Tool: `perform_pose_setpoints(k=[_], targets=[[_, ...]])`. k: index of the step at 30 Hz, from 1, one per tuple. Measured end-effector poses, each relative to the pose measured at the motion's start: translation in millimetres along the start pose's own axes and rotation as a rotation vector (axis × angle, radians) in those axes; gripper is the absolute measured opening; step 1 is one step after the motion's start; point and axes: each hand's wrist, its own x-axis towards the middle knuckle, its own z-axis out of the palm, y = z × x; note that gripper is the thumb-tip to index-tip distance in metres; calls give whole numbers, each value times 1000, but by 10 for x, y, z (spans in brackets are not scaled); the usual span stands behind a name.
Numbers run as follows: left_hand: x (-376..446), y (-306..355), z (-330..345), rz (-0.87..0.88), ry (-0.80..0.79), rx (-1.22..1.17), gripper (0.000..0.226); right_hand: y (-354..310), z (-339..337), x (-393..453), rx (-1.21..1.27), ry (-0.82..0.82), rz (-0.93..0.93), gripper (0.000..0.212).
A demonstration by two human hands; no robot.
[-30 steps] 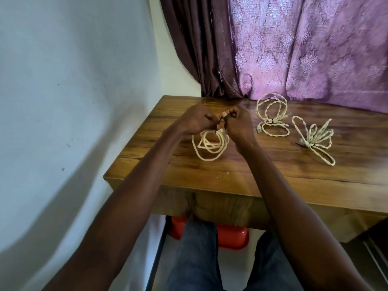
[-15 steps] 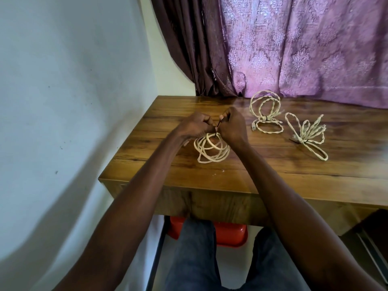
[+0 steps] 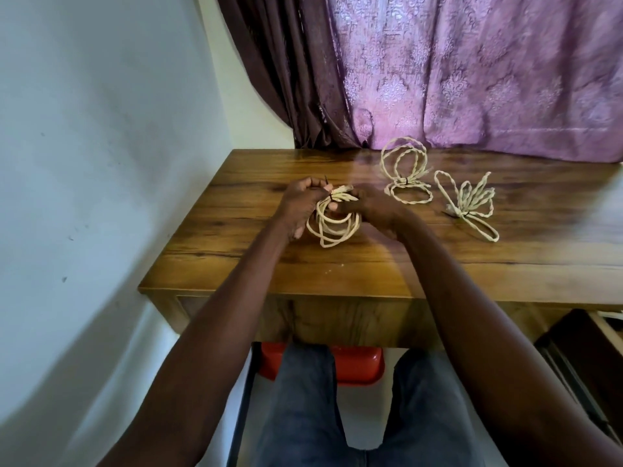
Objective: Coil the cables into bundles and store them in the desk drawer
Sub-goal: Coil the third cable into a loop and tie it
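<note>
Legs in grey trousers [image 3: 303, 409] sit nearest, under the arms, with a red stool [image 3: 354, 367] showing between the knees. Desk front edge [image 3: 303, 288] runs just ahead of that, bare wood between it and both hands, free room there. Drawer [image 3: 586, 345] stands open low and right of the right forearm, dark inside, contents cannot be made out. Left hand [image 3: 303, 205] is curled, fingertips pinched on a thin dark tie [image 3: 91, 179] end at the neck of the cable coil [image 3: 333, 227]. Right hand [image 3: 371, 205] is closed on the coil's other side, thumb and fingers pressed around the same neck. Coil is cream, twisted strands, several loose loops hanging toward the desk below the hands, short tuft sticking up above the pinch. Right of the right hand, first tied bundle [image 3: 406, 173] lies on the wood in a figure-eight. Further right, well apart, second tied bundle [image 3: 470, 205] lies fanned out. Purple curtain [image 3: 472, 72] hangs behind the far edge, white wall [image 3: 101, 146] left of the left hand.
</note>
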Motion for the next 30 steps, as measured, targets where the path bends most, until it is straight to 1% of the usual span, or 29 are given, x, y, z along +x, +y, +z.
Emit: perform_pose_setpoints(k=[2,4,5,6,8,9,10,11,12,14,16,17,19,21,24,27,29,30], targets=[[47,-58,37,-16,34,-62,11,46,-46,-17,78,65,67,44],[97,-121,77,4,76,-67,11,95,-106,-14,50,192,141,67],[120,-154,117,21,97,-43,12,131,-133,-14,11,238,166,72],[140,-182,160,39,121,-11,15,159,-146,-16,-34,277,186,67],[159,-235,288,74,166,30,22,215,-160,-72,-78,390,189,38],[156,-253,346,92,180,29,24,235,-152,-104,-48,430,172,25],[148,-267,410,106,182,21,27,265,-150,-142,-38,466,153,16],[140,-276,466,111,178,17,29,297,-155,-176,-53,503,128,13],[133,-289,527,108,166,39,32,337,-167,-216,-98,552,111,12],[126,-309,644,111,128,149,39,373,-206,-321,-188,626,89,18],[73,-326,790,129,70,293,49,363,-252,-466,-184,700,64,17],[30,-340,875,160,54,351,50,349,-279,-566,-172,736,47,16],[-76,-362,1042,288,67,396,42,299,-322,-800,-132,772,36,16],[-227,-355,1241,423,74,350,35,271,-406,-1062,-52,784,19,17],[-478,-326,1657,506,53,225,21,239,-674,-1502,3,789,15,19],[-712,-336,2215,520,-8,153,17,235,-1077,-2041,-95,812,48,20],[-855,-372,2623,482,-90,128,19,259,-1331,-2417,-183,867,127,20],[-944,-399,2867,450,-142,129,20,290,-1461,-2644,-206,927,184,19]])
